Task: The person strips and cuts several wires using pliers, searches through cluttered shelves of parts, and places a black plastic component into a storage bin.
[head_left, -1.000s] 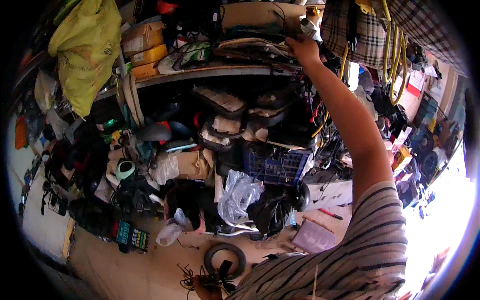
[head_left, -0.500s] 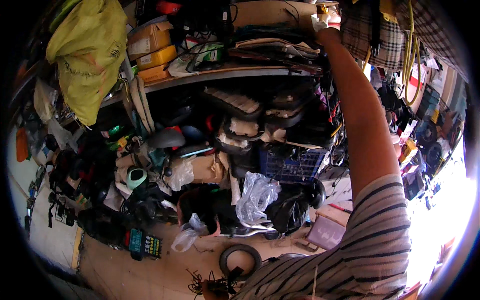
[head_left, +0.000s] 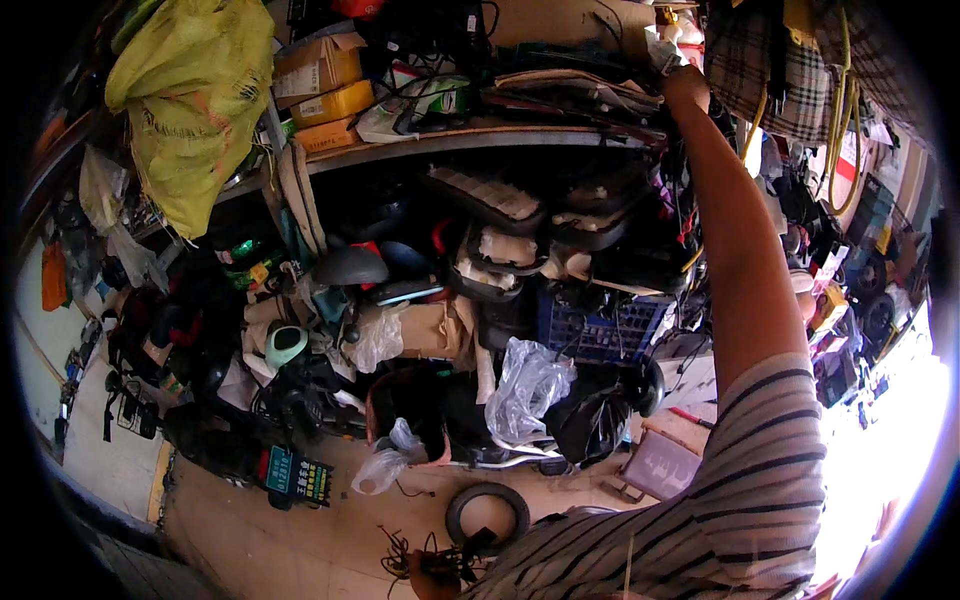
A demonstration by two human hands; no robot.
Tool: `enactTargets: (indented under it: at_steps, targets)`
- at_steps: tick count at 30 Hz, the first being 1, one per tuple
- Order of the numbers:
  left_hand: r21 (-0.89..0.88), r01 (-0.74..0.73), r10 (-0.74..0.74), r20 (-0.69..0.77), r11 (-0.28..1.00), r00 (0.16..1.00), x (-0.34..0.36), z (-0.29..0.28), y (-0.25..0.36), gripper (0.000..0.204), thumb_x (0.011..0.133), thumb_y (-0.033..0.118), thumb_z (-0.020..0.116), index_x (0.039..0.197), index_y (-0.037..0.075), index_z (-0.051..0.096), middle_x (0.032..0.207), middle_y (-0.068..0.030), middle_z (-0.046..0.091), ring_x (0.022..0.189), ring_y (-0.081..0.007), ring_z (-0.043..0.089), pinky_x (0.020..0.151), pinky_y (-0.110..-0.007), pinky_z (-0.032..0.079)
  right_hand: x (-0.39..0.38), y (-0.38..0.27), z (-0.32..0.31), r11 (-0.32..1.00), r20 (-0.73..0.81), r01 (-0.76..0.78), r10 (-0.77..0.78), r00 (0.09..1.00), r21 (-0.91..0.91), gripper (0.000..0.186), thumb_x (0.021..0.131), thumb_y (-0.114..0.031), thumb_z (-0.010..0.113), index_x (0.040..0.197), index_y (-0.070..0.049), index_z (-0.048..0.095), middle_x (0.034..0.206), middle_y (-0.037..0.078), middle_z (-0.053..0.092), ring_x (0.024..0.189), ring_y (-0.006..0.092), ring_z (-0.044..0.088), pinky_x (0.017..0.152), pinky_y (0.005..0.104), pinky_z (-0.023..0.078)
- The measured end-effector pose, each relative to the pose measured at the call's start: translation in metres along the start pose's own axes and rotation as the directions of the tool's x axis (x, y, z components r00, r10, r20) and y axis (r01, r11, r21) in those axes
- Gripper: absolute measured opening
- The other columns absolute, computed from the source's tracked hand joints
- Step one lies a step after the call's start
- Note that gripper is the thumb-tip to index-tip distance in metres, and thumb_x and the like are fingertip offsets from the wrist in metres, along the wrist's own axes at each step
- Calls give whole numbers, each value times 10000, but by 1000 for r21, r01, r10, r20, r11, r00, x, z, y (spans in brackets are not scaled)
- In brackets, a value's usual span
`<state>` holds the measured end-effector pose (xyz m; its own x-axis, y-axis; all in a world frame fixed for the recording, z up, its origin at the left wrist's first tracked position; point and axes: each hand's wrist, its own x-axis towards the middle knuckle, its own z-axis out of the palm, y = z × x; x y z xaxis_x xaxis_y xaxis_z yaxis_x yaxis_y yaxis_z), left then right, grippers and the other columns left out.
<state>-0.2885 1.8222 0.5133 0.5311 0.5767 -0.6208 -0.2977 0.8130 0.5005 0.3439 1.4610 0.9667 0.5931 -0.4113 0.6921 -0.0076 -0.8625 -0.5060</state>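
My right hand (head_left: 686, 90) reaches up to the right end of the top shelf (head_left: 480, 140), at a small white wrapped item (head_left: 662, 45); its fingers are bent there, partly hidden, so their grip is unclear. A stack of flat cardboard and sheets (head_left: 570, 90) lies just left of it. At the bottom of the picture, my left hand (head_left: 432, 575) grips a tangle of black cables (head_left: 408, 555), beside a black tyre (head_left: 460, 515) on the floor.
A yellow woven sack (head_left: 185, 110) hangs at upper left; plaid bags (head_left: 760, 70) and yellow hoses (head_left: 840, 140) hang at right. Seats (head_left: 485, 195), a blue crate (head_left: 600, 330), plastic bags (head_left: 525, 390) and scooters (head_left: 240, 390) crowd below the shelf. A grey stool (head_left: 660, 465) stands at lower right.
My right hand has moved rightward along the top shelf to the white item. The view has shifted, so the shelf and clutter appear farther right. My left hand stays low with the cables.
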Motion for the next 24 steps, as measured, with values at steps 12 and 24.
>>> enactTargets:
  at_steps: [12, 24]
  targets:
    - [32, 38, -38, -4, 999, 999, 2, -15, -4, 187, 870, 244, 567, 732, 135, 504, 651, 2, 528, 589, -153, 516, 525, -280, 432, -43, -11, -14, 992, 76, -97, 91, 993, 78, 549, 866, -488, 434, 1169, -57, 586, 1239, 161, 554, 1163, 337, 517, 956, 427, 414]
    - [338, 40, -56, 39, 940, 998, -1, 40, 29, 130, 907, 227, 551, 889, 99, 558, 754, -31, 590, 746, -190, 605, 625, -309, 486, -351, 28, -35, 617, -59, 625, -687, 724, 479, 417, 800, -193, 615, 1179, -54, 506, 1126, 178, 556, 1087, 369, 497, 959, 456, 362]
